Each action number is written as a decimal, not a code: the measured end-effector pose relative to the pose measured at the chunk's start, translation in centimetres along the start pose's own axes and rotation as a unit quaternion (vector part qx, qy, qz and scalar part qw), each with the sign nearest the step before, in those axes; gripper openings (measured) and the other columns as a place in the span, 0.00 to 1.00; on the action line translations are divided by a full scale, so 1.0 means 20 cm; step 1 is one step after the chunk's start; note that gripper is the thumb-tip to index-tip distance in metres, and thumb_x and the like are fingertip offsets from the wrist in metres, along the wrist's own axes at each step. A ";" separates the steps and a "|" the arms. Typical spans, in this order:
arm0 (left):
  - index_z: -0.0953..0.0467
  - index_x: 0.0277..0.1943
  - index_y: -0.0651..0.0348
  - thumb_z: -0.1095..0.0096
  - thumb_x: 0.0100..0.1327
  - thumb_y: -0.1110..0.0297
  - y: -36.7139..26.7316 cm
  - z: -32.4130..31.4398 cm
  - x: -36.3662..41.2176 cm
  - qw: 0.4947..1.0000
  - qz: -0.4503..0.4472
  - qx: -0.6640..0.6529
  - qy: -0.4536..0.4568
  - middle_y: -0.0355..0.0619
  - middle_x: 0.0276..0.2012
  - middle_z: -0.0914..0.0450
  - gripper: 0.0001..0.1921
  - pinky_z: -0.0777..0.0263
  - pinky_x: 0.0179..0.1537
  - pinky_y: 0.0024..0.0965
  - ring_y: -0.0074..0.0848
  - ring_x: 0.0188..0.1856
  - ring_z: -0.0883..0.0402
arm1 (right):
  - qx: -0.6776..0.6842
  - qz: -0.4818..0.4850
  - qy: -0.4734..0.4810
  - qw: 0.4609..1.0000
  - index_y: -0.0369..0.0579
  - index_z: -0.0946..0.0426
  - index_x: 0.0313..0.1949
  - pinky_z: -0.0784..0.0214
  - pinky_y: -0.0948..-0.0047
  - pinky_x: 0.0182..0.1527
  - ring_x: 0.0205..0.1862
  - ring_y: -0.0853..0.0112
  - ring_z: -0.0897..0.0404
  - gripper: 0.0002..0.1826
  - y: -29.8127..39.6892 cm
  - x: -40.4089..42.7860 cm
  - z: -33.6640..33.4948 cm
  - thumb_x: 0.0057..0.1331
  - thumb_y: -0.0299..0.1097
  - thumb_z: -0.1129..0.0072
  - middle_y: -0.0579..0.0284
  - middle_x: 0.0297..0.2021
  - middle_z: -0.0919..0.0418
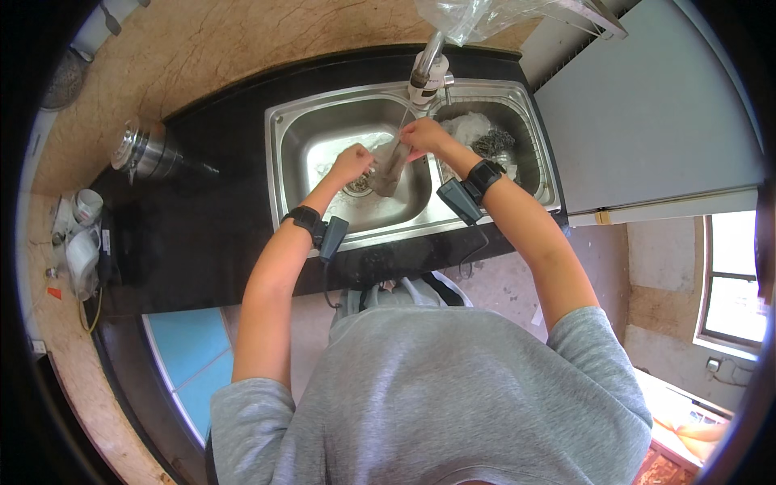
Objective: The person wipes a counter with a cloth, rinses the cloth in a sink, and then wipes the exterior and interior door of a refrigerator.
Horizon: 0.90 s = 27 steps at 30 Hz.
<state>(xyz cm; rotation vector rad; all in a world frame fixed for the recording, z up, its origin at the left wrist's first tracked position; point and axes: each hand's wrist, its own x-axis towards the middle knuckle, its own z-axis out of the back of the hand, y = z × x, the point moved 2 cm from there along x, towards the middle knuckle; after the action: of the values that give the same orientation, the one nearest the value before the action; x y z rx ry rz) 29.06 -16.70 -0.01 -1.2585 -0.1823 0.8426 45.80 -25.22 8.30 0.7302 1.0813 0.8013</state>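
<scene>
My right hand [424,136] grips the upper end of a wet grey-brown cloth [389,173], which hangs over the left basin [300,142] of a stainless steel double sink. A thin stream of water runs from the faucet [431,54] down by the right fingers. Curled fingers of my left hand [353,162] are at the cloth's left edge; whether they pinch it is too small to tell. Below the hands, the drain strainer [357,185] is partly covered by the cloth.
The right basin [533,148] holds a dark scouring pad [492,143] and a whitish crumpled thing [470,127]. A steel jug [148,151] stands left on the black countertop [200,242]. Cups [88,206] sit at the far left. Clear plastic [467,18] hangs above the faucet.
</scene>
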 end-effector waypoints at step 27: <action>0.30 0.31 0.62 0.47 0.52 0.63 -0.22 0.23 0.06 0.991 -0.092 0.051 -0.078 0.47 0.25 0.24 0.10 0.32 0.33 0.30 0.29 0.30 0.24 | -0.050 0.029 -0.089 0.994 0.32 0.25 0.33 0.29 0.79 0.24 0.20 0.72 0.23 0.12 -0.03 -0.04 0.05 0.53 0.30 0.44 0.57 0.21 0.24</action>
<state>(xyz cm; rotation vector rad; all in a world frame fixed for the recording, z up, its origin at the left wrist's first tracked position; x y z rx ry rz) 29.31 -12.63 5.09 -1.0637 -0.3701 0.7802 46.70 -26.30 8.49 0.7360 0.8563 0.8177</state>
